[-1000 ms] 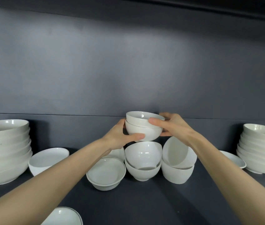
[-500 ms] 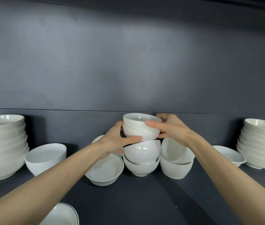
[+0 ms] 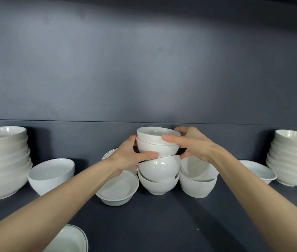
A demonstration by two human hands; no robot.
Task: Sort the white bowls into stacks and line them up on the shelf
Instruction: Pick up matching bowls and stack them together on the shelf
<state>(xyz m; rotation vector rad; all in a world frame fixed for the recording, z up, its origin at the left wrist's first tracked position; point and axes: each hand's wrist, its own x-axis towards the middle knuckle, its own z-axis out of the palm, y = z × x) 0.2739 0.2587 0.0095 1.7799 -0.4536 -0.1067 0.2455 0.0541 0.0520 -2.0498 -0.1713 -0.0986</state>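
Note:
Both my hands grip a pair of nested small white bowls (image 3: pixel 156 145) at the middle back of the dark shelf (image 3: pixel 162 220). My left hand (image 3: pixel 131 155) holds their left side, thumb under the lower bowl. My right hand (image 3: pixel 193 142) holds the right side, thumb across the top rim. The pair sits on or just above a stack of two more small bowls (image 3: pixel 159 174). To the right is another stack of two small bowls (image 3: pixel 197 180), its top bowl tilted.
A shallow rimmed bowl (image 3: pixel 117 189) lies left of the middle stack, another dish behind it. A single bowl (image 3: pixel 51 174) and a tall stack of large bowls (image 3: pixel 2 162) stand at the left. At the right are a shallow bowl (image 3: pixel 258 170) and a large stack (image 3: pixel 293 159). One bowl (image 3: pixel 71 240) lies at the front.
My hands have lowered the nested pair of bowls down onto the middle stack. The view has shifted slightly upward.

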